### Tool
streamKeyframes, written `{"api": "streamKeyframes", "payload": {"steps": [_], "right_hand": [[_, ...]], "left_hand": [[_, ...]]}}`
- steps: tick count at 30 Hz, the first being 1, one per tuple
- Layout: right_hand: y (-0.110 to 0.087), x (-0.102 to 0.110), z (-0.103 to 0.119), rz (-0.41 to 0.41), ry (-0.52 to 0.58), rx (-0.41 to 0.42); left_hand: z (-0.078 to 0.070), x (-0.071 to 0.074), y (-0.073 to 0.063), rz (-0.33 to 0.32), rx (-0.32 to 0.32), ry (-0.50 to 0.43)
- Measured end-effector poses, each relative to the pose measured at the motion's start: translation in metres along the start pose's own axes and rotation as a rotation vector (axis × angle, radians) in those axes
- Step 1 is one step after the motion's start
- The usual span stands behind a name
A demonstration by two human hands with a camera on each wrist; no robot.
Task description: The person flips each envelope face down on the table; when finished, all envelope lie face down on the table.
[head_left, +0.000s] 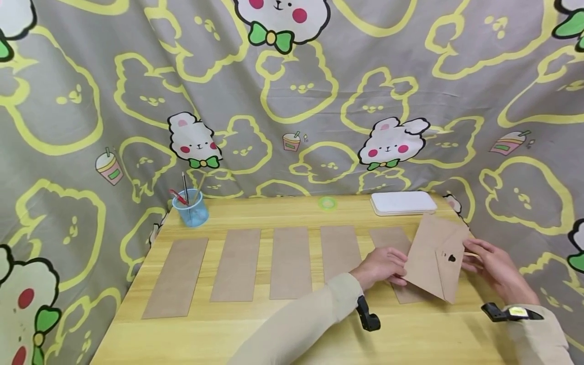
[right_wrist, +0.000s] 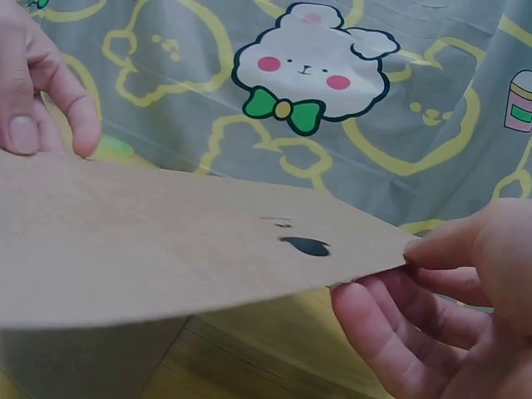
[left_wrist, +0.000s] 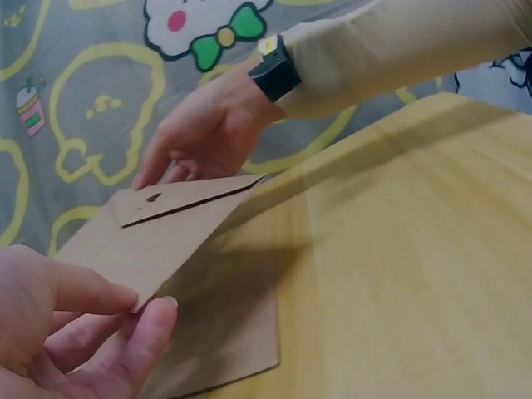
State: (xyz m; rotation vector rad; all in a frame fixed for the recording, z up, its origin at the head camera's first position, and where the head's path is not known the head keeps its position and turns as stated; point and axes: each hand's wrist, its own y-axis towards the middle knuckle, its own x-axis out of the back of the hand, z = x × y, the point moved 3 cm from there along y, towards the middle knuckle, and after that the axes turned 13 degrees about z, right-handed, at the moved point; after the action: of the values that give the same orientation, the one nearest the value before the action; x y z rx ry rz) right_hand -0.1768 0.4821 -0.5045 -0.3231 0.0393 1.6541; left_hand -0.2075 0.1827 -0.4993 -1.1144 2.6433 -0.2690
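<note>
A brown kraft paper envelope (head_left: 424,258) is held tilted above the right part of the table, its pointed flap facing up. A small black mark sits on the flap. My left hand (head_left: 382,266) pinches the envelope's near left edge between thumb and fingers, seen closely in the left wrist view. At the opposite, flap side, my right hand (head_left: 499,268) grips the edge, with the thumb on top and fingers beneath in the right wrist view. Partly covered below the envelope lies a flat brown paper rectangle (head_left: 388,237).
Several more brown paper rectangles (head_left: 290,263) lie in a row across the wooden table (head_left: 228,334). At the back stand a blue mesh cup (head_left: 193,217) with pens, a green-yellow ring (head_left: 327,203) and a white flat case (head_left: 403,202). A patterned curtain (head_left: 301,152) surrounds the table.
</note>
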Motion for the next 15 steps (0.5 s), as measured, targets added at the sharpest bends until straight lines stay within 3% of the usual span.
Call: {"api": "streamKeyframes", "payload": {"steps": [6, 15], "right_hand": [[0.003, 0.0, 0.0, 0.001, 0.075, 0.031], [0.008, -0.004, -0.002, 0.038, 0.108, 0.071]], "left_hand": [[-0.001, 0.025, -0.008, 0.071, 0.017, 0.076], [-0.001, 0.053, -0.02, 0.113, 0.055, 0.097]]}}
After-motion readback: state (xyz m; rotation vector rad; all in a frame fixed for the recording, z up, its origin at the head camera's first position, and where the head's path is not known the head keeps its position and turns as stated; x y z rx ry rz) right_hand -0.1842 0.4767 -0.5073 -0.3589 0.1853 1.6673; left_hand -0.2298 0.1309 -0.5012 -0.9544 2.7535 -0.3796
